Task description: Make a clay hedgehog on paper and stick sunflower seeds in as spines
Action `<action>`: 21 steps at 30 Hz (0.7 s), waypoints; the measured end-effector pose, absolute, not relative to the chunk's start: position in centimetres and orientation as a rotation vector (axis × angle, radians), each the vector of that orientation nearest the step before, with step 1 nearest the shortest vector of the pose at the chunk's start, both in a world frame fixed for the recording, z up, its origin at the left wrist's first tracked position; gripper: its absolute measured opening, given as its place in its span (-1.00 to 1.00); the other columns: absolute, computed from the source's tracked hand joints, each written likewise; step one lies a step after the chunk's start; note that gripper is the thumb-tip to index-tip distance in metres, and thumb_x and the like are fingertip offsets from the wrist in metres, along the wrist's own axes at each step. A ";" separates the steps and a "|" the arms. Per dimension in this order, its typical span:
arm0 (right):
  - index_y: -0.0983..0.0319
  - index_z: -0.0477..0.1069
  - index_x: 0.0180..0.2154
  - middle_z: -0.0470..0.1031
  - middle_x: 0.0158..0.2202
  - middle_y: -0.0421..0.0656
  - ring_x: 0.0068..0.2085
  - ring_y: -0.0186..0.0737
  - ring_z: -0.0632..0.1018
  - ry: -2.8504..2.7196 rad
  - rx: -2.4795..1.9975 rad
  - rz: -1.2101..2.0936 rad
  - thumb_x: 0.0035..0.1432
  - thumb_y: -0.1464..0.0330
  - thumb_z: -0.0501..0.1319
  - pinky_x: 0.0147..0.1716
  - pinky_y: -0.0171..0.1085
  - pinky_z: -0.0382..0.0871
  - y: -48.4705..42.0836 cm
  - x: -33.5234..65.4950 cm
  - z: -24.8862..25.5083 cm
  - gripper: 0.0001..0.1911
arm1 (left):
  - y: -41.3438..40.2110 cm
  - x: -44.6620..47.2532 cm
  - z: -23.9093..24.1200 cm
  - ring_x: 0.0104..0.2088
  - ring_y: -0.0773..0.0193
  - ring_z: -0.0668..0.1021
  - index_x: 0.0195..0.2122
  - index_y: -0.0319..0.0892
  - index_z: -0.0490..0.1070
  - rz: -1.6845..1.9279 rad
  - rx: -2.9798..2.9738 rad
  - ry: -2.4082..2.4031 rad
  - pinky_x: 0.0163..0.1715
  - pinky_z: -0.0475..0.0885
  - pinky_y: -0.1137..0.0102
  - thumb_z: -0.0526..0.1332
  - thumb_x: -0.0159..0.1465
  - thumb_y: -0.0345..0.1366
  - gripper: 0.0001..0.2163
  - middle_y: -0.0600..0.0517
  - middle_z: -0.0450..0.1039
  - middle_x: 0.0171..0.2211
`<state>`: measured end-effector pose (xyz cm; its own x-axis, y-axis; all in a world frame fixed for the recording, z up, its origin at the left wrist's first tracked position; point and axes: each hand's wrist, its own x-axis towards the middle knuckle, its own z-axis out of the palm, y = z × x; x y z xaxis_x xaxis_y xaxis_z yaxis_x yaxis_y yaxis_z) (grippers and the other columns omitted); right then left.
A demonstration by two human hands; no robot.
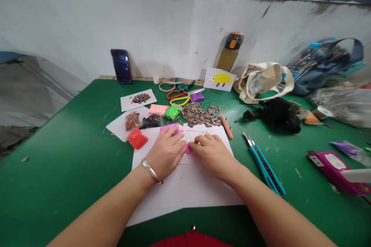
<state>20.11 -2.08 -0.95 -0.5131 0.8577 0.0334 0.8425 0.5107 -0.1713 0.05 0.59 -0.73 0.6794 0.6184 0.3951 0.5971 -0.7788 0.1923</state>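
Between my two hands a small piece of pink modelling clay (188,148) lies on a white sheet of paper (185,191). My left hand (166,150), with a silver bangle at the wrist, rests with fingers spread. Its upper fingers reach over a pink clay packet (171,129), and its fingertips come close to the clay piece from the left. From the right, my right hand (213,154) has bent fingers, with thumb and forefinger pressed at the clay. The fingertips partly hide the piece.
Behind the paper lie sunflower seeds (199,115), an orange clay tool (226,126), scissors (181,98), and red (137,137), green (173,112) and black (152,120) clay packets. A teal utility knife (265,166) is to the right. A phone (121,66) and bottle (230,52) lean on the wall.
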 end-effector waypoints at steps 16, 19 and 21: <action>0.13 0.38 -0.01 0.42 -0.15 -0.08 -0.16 -0.13 0.33 -2.601 -1.463 0.208 0.22 0.47 0.08 -0.20 -0.18 0.09 -1.9 19.8 -0.8 -0.67 | 1.6 -1.2 -0.7 0.10 -0.01 0.37 -0.10 -0.21 0.48 0.740 2.781 1.154 0.07 0.30 -0.03 0.08 0.30 -0.35 -0.77 -0.12 0.48 -0.08; 0.10 0.35 0.04 0.42 -0.09 -0.13 -0.13 -0.17 0.34 -2.561 -1.447 0.343 0.18 0.54 0.06 -0.18 -0.21 0.11 -1.7 20.7 -1.0 -0.57 | 1.7 -1.3 -0.7 0.09 0.01 0.37 -0.08 -0.21 0.47 0.801 2.770 1.145 0.07 0.32 -0.01 0.08 0.29 -0.36 -0.76 -0.12 0.47 -0.06; 0.10 0.35 0.04 0.42 -0.09 -0.14 -0.13 -0.18 0.34 -2.561 -1.445 0.344 0.17 0.56 0.05 -0.17 -0.21 0.11 -1.7 20.8 -1.0 -0.56 | 1.8 -1.3 -0.7 0.09 0.03 0.37 -0.08 -0.21 0.46 0.834 2.765 1.144 0.08 0.32 0.00 0.09 0.29 -0.37 -0.76 -0.12 0.46 -0.05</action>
<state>20.84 -1.73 -1.05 -0.5110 0.8585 0.0432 0.8166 0.5006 -0.2875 -1.30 1.77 -0.74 0.5847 0.6650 0.4647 0.6461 -0.7281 0.2290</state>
